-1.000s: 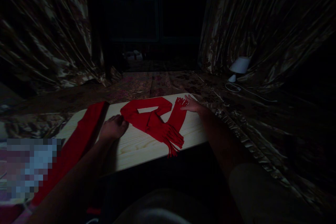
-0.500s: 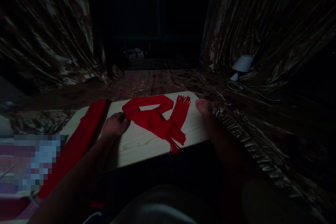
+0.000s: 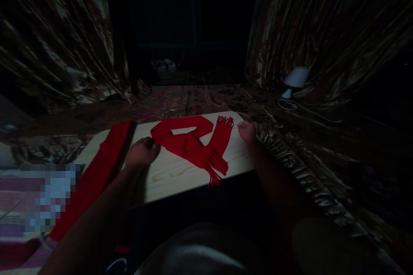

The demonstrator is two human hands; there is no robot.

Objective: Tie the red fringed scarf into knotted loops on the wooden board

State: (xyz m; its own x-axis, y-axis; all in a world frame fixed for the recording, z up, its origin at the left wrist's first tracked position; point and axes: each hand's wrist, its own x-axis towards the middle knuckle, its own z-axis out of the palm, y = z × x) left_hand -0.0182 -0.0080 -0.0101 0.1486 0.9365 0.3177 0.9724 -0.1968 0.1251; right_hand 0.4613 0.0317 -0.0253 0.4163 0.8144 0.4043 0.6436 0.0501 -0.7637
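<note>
A red scarf (image 3: 193,148) with fringed ends lies on a light wooden tabletop (image 3: 167,180), bent into a loop with its two ends crossing at the right. My left hand (image 3: 142,151) rests on the board with fingers curled, right beside the loop's left bend; whether it touches the cloth I cannot tell. Close to the board's right edge, my right hand (image 3: 248,131) is closed in a loose fist, apart from the fringe. Another long strip of red cloth (image 3: 103,154) runs along the board's left side, past my left forearm.
A small white lamp (image 3: 296,78) with a loose cord stands at the right on patterned fabric. Patterned curtains (image 3: 64,30) hang on both sides. Striped cloth (image 3: 9,210) lies at the lower left, beside a blurred-out patch. The room is dim.
My right hand has shifted very slightly left. The left hand's fingers look a little more curled. The scarf keeps its shape and the view has moved slightly.
</note>
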